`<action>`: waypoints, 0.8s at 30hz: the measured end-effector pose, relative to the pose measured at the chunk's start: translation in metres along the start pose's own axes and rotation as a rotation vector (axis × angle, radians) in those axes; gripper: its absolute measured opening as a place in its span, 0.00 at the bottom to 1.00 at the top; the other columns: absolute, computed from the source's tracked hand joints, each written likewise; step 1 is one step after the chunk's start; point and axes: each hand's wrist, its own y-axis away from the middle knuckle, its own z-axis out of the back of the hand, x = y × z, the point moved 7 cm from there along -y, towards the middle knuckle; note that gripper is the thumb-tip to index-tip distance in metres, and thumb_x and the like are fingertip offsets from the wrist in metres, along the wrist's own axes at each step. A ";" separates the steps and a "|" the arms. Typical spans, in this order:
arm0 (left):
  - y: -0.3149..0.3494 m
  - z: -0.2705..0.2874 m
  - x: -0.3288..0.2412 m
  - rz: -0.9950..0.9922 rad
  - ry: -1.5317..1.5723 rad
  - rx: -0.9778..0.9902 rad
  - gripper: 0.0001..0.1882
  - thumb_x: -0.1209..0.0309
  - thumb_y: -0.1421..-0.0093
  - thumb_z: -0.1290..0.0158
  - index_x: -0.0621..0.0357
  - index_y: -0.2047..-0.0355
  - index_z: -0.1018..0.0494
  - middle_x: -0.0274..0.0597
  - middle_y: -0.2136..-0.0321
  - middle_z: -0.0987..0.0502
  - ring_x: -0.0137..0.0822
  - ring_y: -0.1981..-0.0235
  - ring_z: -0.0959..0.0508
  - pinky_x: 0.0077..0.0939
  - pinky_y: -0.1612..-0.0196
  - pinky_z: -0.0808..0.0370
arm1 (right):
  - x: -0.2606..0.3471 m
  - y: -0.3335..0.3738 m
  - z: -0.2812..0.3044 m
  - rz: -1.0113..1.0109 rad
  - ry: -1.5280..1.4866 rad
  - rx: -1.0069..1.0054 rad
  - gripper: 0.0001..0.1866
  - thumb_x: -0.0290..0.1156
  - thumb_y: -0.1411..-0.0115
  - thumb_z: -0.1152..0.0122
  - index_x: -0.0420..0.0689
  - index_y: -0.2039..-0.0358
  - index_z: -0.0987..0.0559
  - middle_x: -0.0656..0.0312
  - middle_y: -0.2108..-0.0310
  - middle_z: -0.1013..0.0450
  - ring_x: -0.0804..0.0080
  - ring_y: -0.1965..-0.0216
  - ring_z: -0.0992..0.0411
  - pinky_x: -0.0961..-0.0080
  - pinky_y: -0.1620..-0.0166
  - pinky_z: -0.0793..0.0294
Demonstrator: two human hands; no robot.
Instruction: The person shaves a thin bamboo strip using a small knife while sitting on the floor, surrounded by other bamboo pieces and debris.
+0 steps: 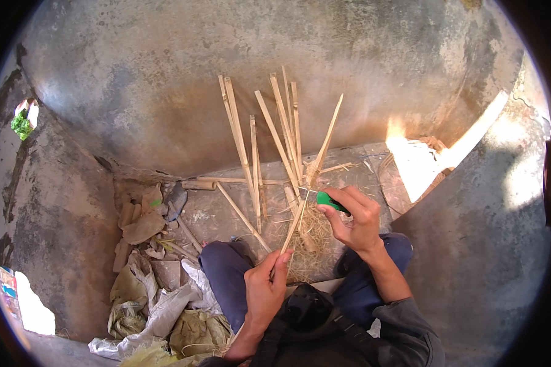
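My left hand is closed around the lower end of a thin bamboo strip, which slants up and away to the right. In my right hand is a small green-handled knife, gripped by the handle near the strip's upper end. Its blade hardly shows. A pale curl of bamboo sticks out by the knife. Beneath the strip lies a heap of fine bamboo shavings between my knees. Several split bamboo strips lean upright against the wall beyond my hands.
A concrete wall curves around the far side. On the left lie broken pieces of clay or stone and crumpled sacks. More bamboo lies on the floor, beside my left knee. Bright sunlight falls at the right.
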 end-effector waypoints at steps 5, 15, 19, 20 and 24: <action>-0.003 0.003 -0.004 0.034 0.109 0.110 0.14 0.71 0.20 0.47 0.65 0.44 0.17 0.28 0.81 0.29 0.17 0.77 0.33 0.17 0.74 0.37 | -0.010 -0.001 0.004 -0.134 -0.154 0.060 0.11 0.31 0.33 0.28 0.37 0.55 0.12 0.54 0.71 0.20 0.64 0.73 0.21 0.73 0.69 0.26; -0.004 0.011 0.010 0.062 0.248 0.093 0.16 0.71 0.20 0.46 0.66 0.41 0.17 0.28 0.77 0.27 0.17 0.76 0.33 0.16 0.72 0.37 | -0.025 0.004 0.011 -0.109 -0.562 0.204 0.19 0.41 0.21 0.44 0.38 0.58 0.13 0.59 0.79 0.25 0.74 0.80 0.30 0.74 0.72 0.31; -0.003 0.012 0.011 0.056 0.273 0.087 0.16 0.70 0.21 0.45 0.67 0.40 0.17 0.27 0.77 0.28 0.18 0.75 0.33 0.16 0.72 0.37 | -0.028 0.003 0.011 -0.251 -0.323 0.181 0.20 0.40 0.20 0.45 0.38 0.58 0.14 0.57 0.77 0.23 0.72 0.81 0.29 0.73 0.72 0.30; -0.002 0.012 0.011 0.057 0.275 0.091 0.17 0.70 0.21 0.45 0.67 0.40 0.18 0.26 0.77 0.28 0.18 0.75 0.33 0.16 0.72 0.37 | -0.023 0.001 0.009 -0.234 -0.274 0.201 0.18 0.39 0.20 0.45 0.37 0.58 0.14 0.54 0.73 0.20 0.66 0.78 0.24 0.70 0.70 0.27; -0.002 0.011 0.007 0.052 0.248 0.096 0.17 0.70 0.21 0.44 0.66 0.39 0.18 0.26 0.77 0.28 0.17 0.76 0.33 0.15 0.72 0.38 | -0.012 -0.001 0.005 -0.084 -0.164 0.163 0.15 0.34 0.22 0.44 0.37 0.57 0.15 0.51 0.69 0.18 0.55 0.71 0.19 0.65 0.67 0.23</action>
